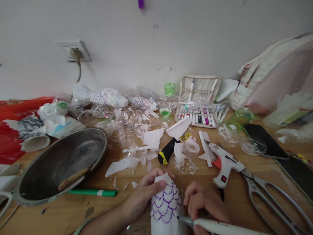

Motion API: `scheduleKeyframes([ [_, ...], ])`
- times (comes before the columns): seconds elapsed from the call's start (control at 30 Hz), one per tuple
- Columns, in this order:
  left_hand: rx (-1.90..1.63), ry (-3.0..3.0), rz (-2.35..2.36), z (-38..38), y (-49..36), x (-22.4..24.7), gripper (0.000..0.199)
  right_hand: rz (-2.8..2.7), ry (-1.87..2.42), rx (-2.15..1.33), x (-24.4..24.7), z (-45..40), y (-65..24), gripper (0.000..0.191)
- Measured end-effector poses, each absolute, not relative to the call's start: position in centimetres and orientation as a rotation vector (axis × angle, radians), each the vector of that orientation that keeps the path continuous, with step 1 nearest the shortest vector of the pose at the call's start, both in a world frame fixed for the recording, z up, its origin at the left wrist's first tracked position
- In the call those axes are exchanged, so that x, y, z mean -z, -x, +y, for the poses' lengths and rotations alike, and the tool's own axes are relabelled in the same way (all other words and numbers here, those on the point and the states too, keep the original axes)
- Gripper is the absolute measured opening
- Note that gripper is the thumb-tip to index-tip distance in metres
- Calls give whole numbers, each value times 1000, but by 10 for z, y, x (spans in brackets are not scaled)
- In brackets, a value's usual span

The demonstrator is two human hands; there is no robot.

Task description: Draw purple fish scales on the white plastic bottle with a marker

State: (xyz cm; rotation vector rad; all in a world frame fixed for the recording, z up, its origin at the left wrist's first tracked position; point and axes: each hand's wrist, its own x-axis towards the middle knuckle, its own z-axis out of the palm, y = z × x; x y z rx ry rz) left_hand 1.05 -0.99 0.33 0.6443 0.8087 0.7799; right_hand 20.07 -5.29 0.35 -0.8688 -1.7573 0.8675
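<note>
Gripping a white piece (158, 225) in the left hand (149, 187), smack in the near middle of the scene, and pinching a white marker (217, 227) in the right hand (205, 200), aiming its dark tip (186, 221) left toward the purple scales (166, 204). Working over a super messy worktop (66, 213), with a metal bowl (80, 147) on the left, a black-and-yellow cutter (168, 151) farther back, plus a glue gun (227, 163) and scissors (251, 183) off to the right.

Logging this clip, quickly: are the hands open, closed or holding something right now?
Left hand: closed around the white form with purple scales.
Right hand: closed on a marker, tip at the form's side.
</note>
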Motion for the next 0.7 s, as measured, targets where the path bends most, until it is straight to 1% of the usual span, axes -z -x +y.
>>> scheduleKeyframes([
  [0.53, -789, -619, 751, -10, -10, -1, 25, -1756, 786, -923, -1, -52, -201, 27],
  [0.7, -788, -626, 749, -9, -9, -1, 25, -1744, 836, -832, 2, -53, -200, 29],
])
